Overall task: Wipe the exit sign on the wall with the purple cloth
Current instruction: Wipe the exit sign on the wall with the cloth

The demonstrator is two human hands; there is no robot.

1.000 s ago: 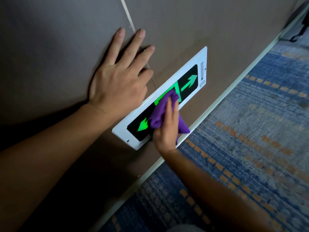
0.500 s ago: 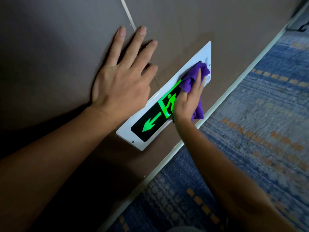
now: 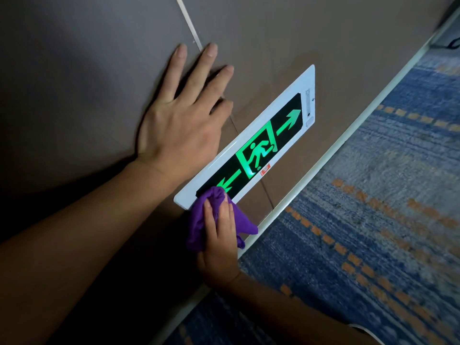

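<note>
**Cloth pressed to the lower end of the exit sign**

Where the view is nearest the wearer, two bare forearms are seen reaching forward, the left from the lower left and the right from the bottom edge. The right hand [image 3: 220, 241] is closed around a bunched purple cloth [image 3: 199, 227], with the fingers laid over the fabric and folds of it spilling out on both sides. The cloth is pressed against the lower-left end of the exit sign [image 3: 286, 113], where the corner of the white frame and part of the left-pointing green arrow are covered by it.

Just above, the left hand [image 3: 181, 115] is laid flat and open on the brown wall [image 3: 261, 33], fingers spread, nothing held in it. Its heel is placed just beside the upper edge of the sign, and its fingers are spread across a pale seam [image 3: 189, 23] between wall panels.

Beyond the cloth, the rest of the sign is left uncovered: a lit green running figure in a doorway at the middle, a small red sticker on the frame below it, and a green arrow pointing toward the far end. The sign is mounted low on the wall, near a pale baseboard [image 3: 348, 135]. Farther right, a blue carpet [image 3: 373, 220] with rows of orange dashes is seen along the floor.
</note>
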